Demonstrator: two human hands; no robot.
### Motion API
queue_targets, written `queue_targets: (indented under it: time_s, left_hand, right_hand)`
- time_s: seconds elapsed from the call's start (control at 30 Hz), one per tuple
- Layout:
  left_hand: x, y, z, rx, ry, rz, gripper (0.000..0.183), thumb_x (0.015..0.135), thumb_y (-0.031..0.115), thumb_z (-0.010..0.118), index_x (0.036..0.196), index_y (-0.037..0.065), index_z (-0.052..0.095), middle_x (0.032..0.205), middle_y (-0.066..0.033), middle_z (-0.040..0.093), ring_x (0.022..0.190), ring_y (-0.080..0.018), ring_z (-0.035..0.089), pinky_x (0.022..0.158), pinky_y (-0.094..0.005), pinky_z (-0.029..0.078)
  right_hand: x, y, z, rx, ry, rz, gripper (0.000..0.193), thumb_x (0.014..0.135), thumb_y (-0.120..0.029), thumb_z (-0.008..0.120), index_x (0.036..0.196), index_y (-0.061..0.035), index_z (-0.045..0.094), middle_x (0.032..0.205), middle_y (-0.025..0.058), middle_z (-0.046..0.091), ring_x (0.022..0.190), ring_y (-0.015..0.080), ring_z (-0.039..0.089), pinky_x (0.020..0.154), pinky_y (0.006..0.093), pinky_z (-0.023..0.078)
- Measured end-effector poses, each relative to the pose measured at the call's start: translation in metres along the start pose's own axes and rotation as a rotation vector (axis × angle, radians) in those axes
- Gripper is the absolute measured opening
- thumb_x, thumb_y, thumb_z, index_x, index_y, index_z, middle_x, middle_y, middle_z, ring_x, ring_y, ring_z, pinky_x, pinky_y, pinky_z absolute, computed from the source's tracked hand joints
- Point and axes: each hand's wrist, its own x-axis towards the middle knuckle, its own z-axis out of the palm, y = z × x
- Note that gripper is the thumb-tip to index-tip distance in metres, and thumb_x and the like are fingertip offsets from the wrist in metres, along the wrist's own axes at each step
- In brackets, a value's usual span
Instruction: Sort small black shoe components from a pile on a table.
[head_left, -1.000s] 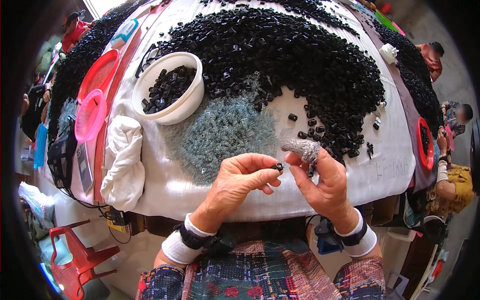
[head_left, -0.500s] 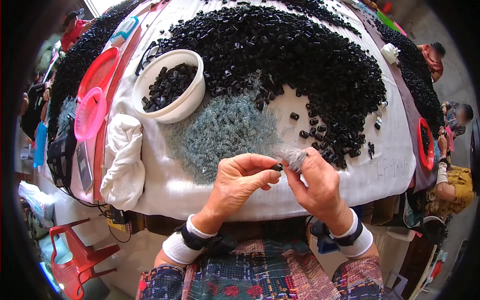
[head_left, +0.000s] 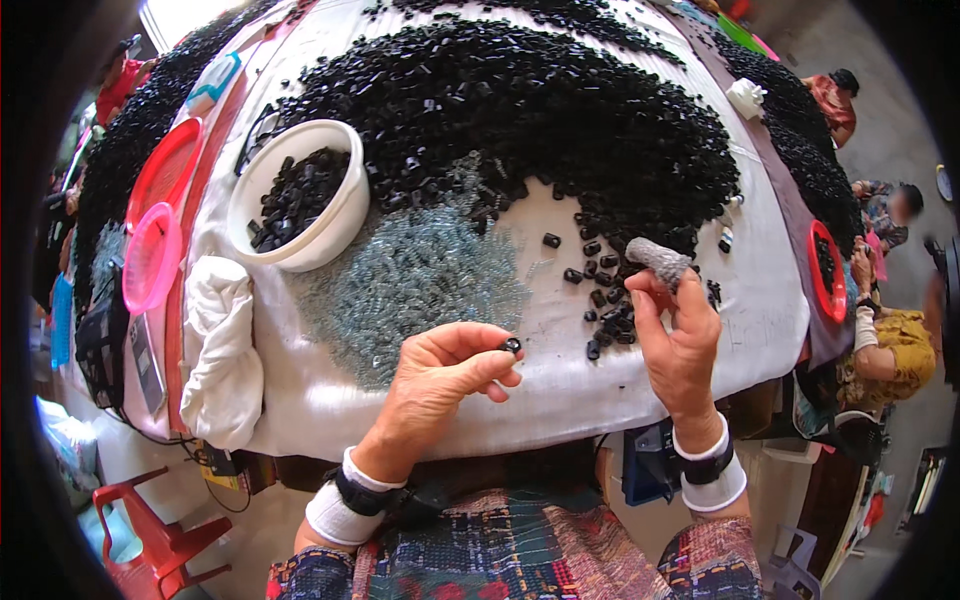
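Across the white-covered surface (head_left: pixel 570 405) spread a heap of black caps (head_left: pixel 540 105) and a pile of pale coil springs (head_left: pixel 420 285). Beside the springs, the left hand (head_left: pixel 437 373) pinches one black cap (head_left: pixel 512 345) between thumb and forefinger. The right hand (head_left: pixel 684 345), grey wrap (head_left: pixel 657 258) on one finger, curls near the heap; whether it grasps anything, I cannot tell.

Left forearm (head_left: pixel 332 522) angles up-right, wrist about straight. Left hand (head_left: pixel 432 378): thumb (head_left: pixel 484 372) and index tips pinched, remaining fingers curled underneath. Right forearm (head_left: pixel 714 488) near vertical in view, slight left lean, wrist about straight too. Right hand (head_left: pixel 686 342) sits higher, index pointing up-left, thumb up; thumb contact unclear. Hands well apart.
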Motion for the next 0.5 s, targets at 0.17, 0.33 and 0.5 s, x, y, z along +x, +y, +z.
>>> queue_targets:
  time_s: [0.17, 0.33, 0.5]
  left_hand:
    - [0.003, 0.001, -0.003, -0.066, -0.036, -0.052, 0.017, 0.083, 0.002, 0.066, 0.099, 0.000, 0.063, 0.092, -0.0144, 0.067, 0.073, -0.0166, 0.065, 0.061, -0.0266, 0.054]
    - [0.002, 0.001, -0.007, -0.075, -0.063, -0.061, 0.018, 0.083, 0.003, 0.067, 0.100, -0.001, 0.063, 0.091, -0.0134, 0.068, 0.074, -0.0168, 0.066, 0.062, -0.0263, 0.054]
    - [0.001, 0.002, -0.009, -0.080, -0.095, -0.062, 0.018, 0.083, 0.003, 0.068, 0.100, -0.002, 0.064, 0.091, -0.0124, 0.068, 0.075, -0.0166, 0.066, 0.063, -0.0258, 0.054]
  right_hand:
    - [-0.003, 0.024, 0.001, -0.224, -0.140, -0.053, 0.025, 0.079, 0.010, 0.058, 0.103, 0.0016, 0.060, 0.086, 0.0091, 0.064, 0.074, 0.0147, 0.063, 0.064, 0.0243, 0.050]
    - [0.000, 0.020, 0.004, -0.259, -0.321, -0.255, 0.024, 0.069, 0.011, 0.061, 0.091, 0.0017, 0.058, 0.081, 0.0144, 0.057, 0.077, 0.0314, 0.055, 0.068, 0.0379, 0.047]
    - [-0.007, 0.026, 0.006, -0.398, -0.293, -0.265, 0.024, 0.068, 0.006, 0.064, 0.091, -0.0003, 0.057, 0.081, 0.0128, 0.058, 0.078, 0.0304, 0.055, 0.069, 0.0386, 0.046]
